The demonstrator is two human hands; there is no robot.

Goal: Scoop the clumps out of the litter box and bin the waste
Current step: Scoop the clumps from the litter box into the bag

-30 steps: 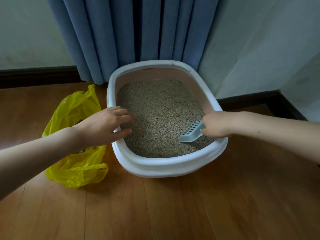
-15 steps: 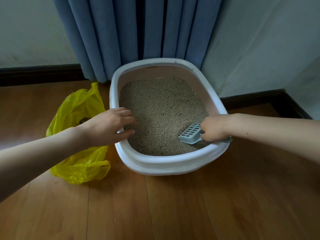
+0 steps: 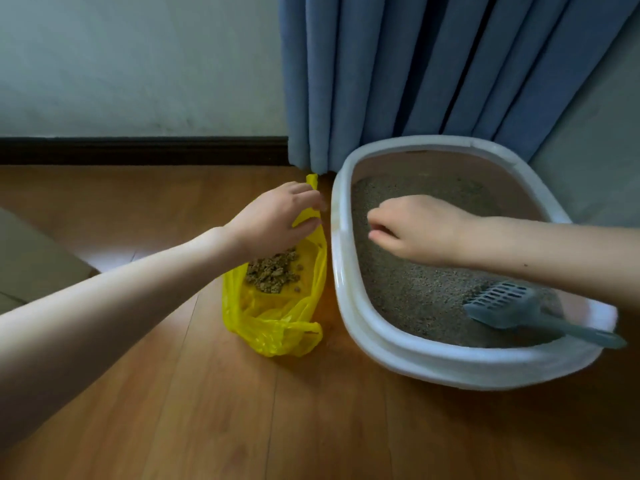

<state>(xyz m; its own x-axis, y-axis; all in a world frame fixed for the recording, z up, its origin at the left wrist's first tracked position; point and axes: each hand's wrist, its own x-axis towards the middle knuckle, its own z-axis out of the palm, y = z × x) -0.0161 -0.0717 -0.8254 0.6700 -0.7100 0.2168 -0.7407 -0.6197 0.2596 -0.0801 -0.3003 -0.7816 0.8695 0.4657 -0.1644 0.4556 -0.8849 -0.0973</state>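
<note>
Since a second ago, our right hand [image 3: 420, 230] has let go of the grey scoop [image 3: 509, 308] and crossed toward the left side of the litter box [image 3: 349, 306]; our left hand [image 3: 277, 218] has left the box rim and gone to the yellow bag [image 3: 277, 323].

Left arm: stretched forward and rightward from the lower left, wrist straight, palm down over the far end of the bag. Fingers are bent and close on the yellow plastic at the bag's mouth; we hold that edge up. A heap of brown clumps [image 3: 273, 271] lies inside the bag, just below the wrist.

Right arm: comes in from the right edge across the box, hand above the litter [image 3: 415, 292] near the left wall. Fingers curl loosely downward, knuckles up; we cannot tell whether the fingertips pinch anything or touch the grains.

Scoop lies by itself in the near right part of the box, slotted head on the litter, handle resting over the rim and pointing right.

Bag sits on the wooden floor [image 3: 311, 410] just beside the box's left wall. Blue curtain [image 3: 433, 71] hangs behind both.
</note>
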